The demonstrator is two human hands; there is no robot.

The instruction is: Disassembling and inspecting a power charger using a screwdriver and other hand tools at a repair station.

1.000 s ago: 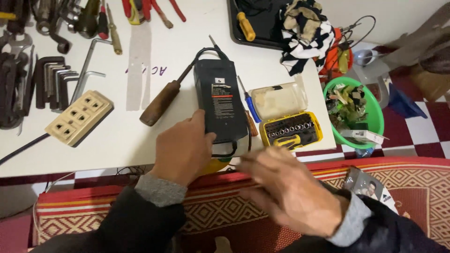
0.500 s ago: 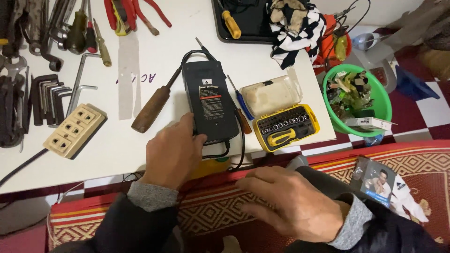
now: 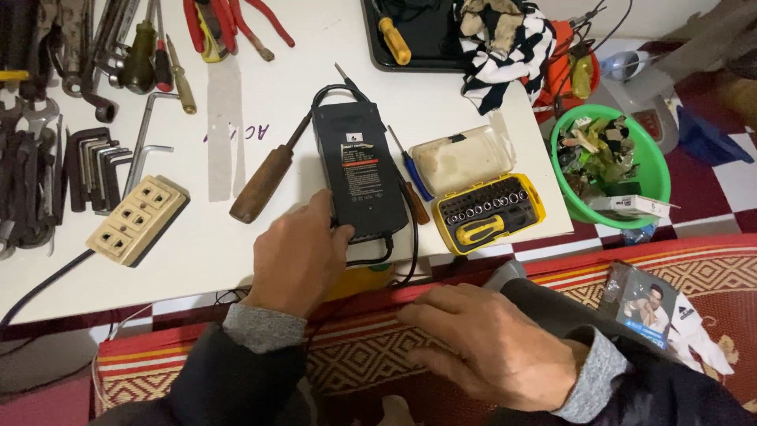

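Note:
A black rectangular power adapter (image 3: 359, 170) with a label lies on the white table (image 3: 236, 252), its black cord looping off the near edge. My left hand (image 3: 296, 256) rests at the adapter's near left corner, fingers touching its side. My right hand (image 3: 493, 347) lies flat, fingers spread, below the table edge on a patterned red mat, holding nothing. A wooden-handled tool (image 3: 264, 181) lies left of the adapter. A blue screwdriver (image 3: 410, 166) and a brown-handled one lie on its right.
An open yellow bit case (image 3: 489, 209) sits right of the adapter. A beige socket strip (image 3: 138, 219), hex keys (image 3: 91, 162), wrenches and pliers fill the left and far side. A black tray (image 3: 426, 31), striped cloth (image 3: 505, 43) and green basin (image 3: 611, 162) stand right.
My right hand has dropped from near the table edge down onto the mat and spread flat. My left hand stays at the adapter's near corner.

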